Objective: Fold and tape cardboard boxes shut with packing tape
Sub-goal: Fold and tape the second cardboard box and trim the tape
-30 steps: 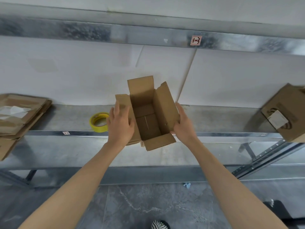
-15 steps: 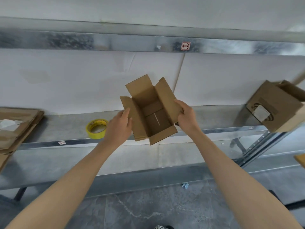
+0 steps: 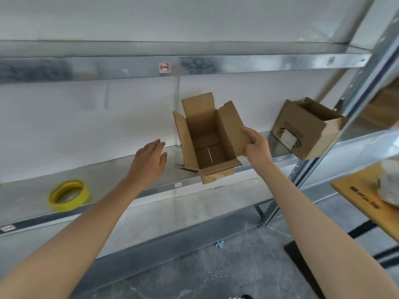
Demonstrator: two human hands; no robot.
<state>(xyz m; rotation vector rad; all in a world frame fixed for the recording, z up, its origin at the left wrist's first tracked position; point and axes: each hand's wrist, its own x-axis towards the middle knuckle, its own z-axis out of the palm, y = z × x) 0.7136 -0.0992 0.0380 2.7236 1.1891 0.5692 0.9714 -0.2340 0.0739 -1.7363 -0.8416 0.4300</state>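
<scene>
1. My right hand (image 3: pixel 259 148) grips the cardboard box (image 3: pixel 205 145) by its right top flap. The thumb lies on the inner face of the flap and the other fingers are curled behind it.
2. My left hand (image 3: pixel 149 165) holds nothing. Its fingers are straight and close together, and it hovers over the metal shelf (image 3: pixel 121 182), just to the left of the box, not touching it.
3. So the two hands are apart, with the box between them.
4. The box is open on top and its four flaps stand out. Inside I see the bottom flaps closed, with a thin seam in the middle. Its lower end is at the front edge of the shelf. I cannot tell if it rests there or only hangs from my hand.
5. The yellow tape roll (image 3: pixel 68 195) lies flat on the same shelf, far to the left, well apart from both hands.
6. At the right of the shelf a second box (image 3: pixel 302 134) lies tilted, with a white label on the side toward me.
7. Under the shelf is the grey floor (image 3: pixel 216 275)
</scene>
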